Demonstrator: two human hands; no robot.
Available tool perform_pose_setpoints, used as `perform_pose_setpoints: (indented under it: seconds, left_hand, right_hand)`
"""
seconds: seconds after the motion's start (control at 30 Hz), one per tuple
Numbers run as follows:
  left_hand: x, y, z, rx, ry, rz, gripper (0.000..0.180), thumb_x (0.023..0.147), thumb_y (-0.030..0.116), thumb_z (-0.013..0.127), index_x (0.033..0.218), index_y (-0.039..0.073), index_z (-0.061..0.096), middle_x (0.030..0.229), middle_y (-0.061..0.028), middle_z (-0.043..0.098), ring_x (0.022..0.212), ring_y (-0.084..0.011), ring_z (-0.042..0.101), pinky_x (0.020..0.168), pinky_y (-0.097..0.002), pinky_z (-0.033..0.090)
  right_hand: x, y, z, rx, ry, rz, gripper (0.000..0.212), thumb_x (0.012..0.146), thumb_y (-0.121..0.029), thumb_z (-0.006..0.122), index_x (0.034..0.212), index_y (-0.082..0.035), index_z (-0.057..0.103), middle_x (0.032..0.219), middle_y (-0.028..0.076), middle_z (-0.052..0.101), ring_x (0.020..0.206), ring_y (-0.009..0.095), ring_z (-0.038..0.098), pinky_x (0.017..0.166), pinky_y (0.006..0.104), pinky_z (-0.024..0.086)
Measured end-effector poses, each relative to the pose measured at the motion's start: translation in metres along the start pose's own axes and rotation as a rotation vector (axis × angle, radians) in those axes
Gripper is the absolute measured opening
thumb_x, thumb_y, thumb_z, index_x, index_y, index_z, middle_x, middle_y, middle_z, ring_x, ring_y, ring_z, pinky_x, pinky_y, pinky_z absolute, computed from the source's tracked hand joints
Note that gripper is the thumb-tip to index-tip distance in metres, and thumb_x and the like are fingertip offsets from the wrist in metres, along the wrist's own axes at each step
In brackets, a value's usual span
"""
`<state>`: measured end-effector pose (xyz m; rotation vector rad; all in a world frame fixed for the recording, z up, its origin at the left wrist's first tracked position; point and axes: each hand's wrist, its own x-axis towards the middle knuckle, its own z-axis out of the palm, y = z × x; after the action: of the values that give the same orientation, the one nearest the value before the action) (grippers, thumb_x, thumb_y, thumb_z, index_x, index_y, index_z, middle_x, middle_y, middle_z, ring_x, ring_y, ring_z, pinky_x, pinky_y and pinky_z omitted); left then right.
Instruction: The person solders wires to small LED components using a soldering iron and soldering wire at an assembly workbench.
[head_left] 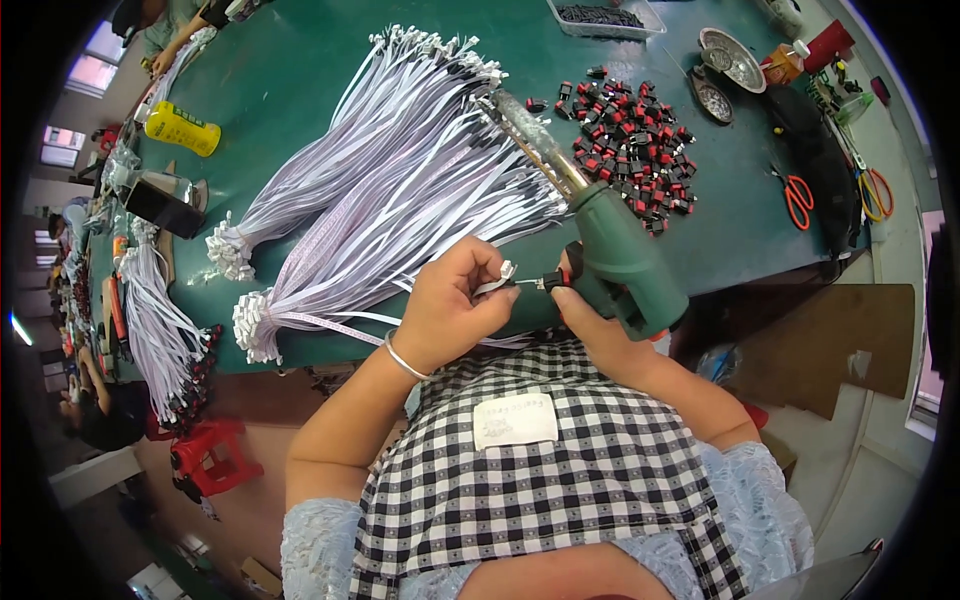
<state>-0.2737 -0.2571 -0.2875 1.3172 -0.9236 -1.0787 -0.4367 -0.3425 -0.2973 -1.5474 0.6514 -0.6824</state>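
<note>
My left hand [455, 305] is closed, pinching a thin wire lead [492, 288] with a small white connector [508, 270] sticking up at the fingertips. Opposite it, my right hand [592, 325] is closed on a small black-and-red rocker switch [553, 281]. Thin leads bridge the short gap between the two hands. A green heat gun [632, 265] with a metal nozzle [535, 140] slants across just above my right hand and hides part of it. Beyond my hands lie big bundles of flat white cables [400, 180] with white connectors at their ends.
Many loose red-and-black switches [630, 150] are heaped right of the nozzle. A plastic tub [610, 20] of dark parts, metal dishes [732, 60] and orange-handled scissors [798, 200] stand farther right. A yellow bottle [182, 130] lies at left, near another cable bundle [160, 310].
</note>
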Motion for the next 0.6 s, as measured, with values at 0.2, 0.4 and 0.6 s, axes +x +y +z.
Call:
perform_pose_setpoints:
  seconds: [0.2,0.4,0.6]
  left_hand:
    - [0.001,0.001,0.000,0.085,-0.027,0.008,0.014,0.074,0.001,0.063,0.085,0.002,0.054,0.074,0.0006,0.056,0.065,-0.0035,0.048,0.058,-0.0171,0.039]
    - [0.001,0.004,0.000,0.152,-0.029,0.028,0.015,0.073,0.005,0.067,0.085,0.001,0.059,0.076,-0.0010,0.060,0.066,-0.0052,0.052,0.060,-0.0186,0.041]
    - [0.001,0.009,-0.007,0.198,-0.033,-0.070,0.014,0.072,0.011,0.070,0.079,0.001,0.062,0.072,-0.0002,0.060,0.065,-0.0053,0.051,0.060,-0.0187,0.040]
  right_hand:
    - [-0.001,0.007,0.000,0.006,0.014,-0.030,0.030,0.071,-0.004,0.065,0.097,-0.003,0.051,0.088,0.006,0.050,0.075,0.014,0.051,0.065,0.0275,0.043]
    - [-0.001,0.005,0.000,-0.051,-0.043,0.001,0.027,0.070,-0.005,0.067,0.094,-0.003,0.053,0.091,0.007,0.050,0.077,0.017,0.053,0.066,0.0286,0.044]
    - [-0.001,0.009,-0.009,-0.050,-0.099,-0.132,0.038,0.069,-0.008,0.071,0.102,-0.005,0.053,0.095,0.007,0.051,0.079,0.018,0.054,0.077,0.0305,0.042]
